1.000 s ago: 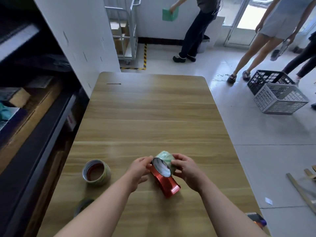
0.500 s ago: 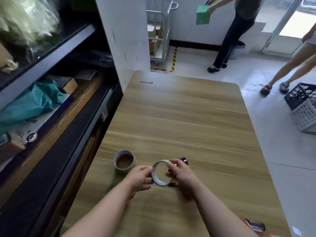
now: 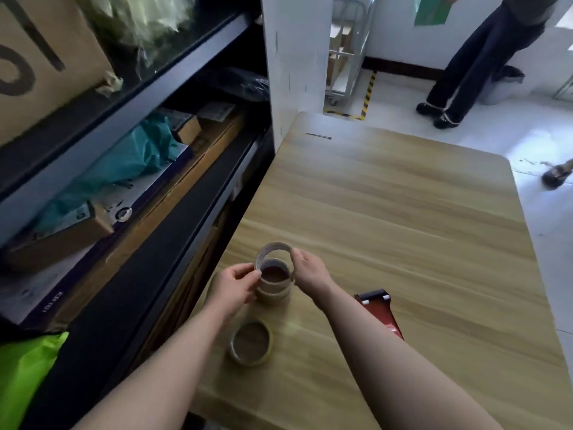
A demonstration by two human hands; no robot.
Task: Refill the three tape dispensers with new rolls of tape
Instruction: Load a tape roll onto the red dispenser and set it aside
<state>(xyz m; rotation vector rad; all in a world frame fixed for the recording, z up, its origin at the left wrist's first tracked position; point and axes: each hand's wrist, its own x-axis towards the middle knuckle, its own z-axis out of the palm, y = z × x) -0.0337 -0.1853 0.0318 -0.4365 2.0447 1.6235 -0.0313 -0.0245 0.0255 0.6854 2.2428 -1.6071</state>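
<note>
Both left hand [image 3: 235, 283] and right hand [image 3: 308, 271] pinch a thin ring [image 3: 275, 245] just above a tape roll [image 3: 273, 293]. Red dispenser [image 3: 379, 311] lies right of this roll.

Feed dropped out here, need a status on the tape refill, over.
Left hand and right hand pinch thin core over tape roll. Red dispenser untouched on table, to the right. Second roll flat, nearer the body. Nothing blocking.

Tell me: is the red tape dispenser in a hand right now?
No, the red tape dispenser lies on the table while the left hand and right hand pinch the empty tape core.
</note>
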